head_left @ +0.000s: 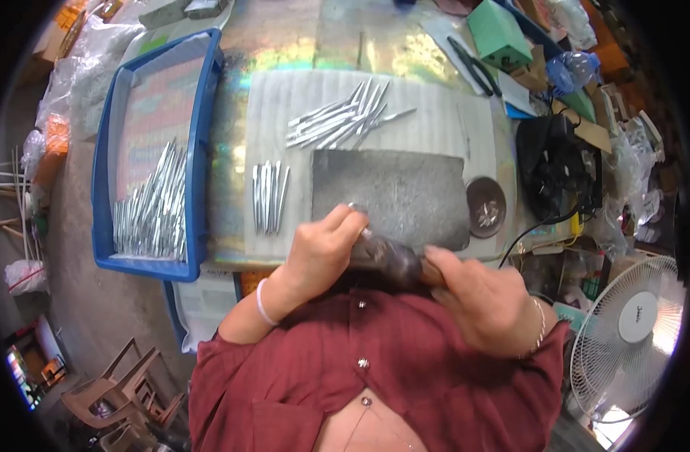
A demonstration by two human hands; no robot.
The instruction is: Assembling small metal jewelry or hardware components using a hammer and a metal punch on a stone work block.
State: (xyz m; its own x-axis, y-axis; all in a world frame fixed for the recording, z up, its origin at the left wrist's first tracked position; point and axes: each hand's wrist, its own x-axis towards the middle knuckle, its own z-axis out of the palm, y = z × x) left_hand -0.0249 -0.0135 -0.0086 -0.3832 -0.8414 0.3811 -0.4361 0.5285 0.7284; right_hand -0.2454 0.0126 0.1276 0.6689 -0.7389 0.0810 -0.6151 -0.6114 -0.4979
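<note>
So the left hand is over the near left corner of the dark slab, fingers bunched, grip pinching a thin metal piece, only a shiny bit of it showing. Right hand has its grip wrapped round the handle of a dark hammer, kinda blurry, with the rounded head right beside the left fingers. Can't tell if they're touching.

Slab's on a pale mat on the bench. Past it there's a messy pile of silver rods, plus a neat short row to its left. Way more rods are heaped in the near end of the blue tray over on the left. Just right of the slab: a brown bowl with little pale bits in it. White fan down on the far right.
</note>
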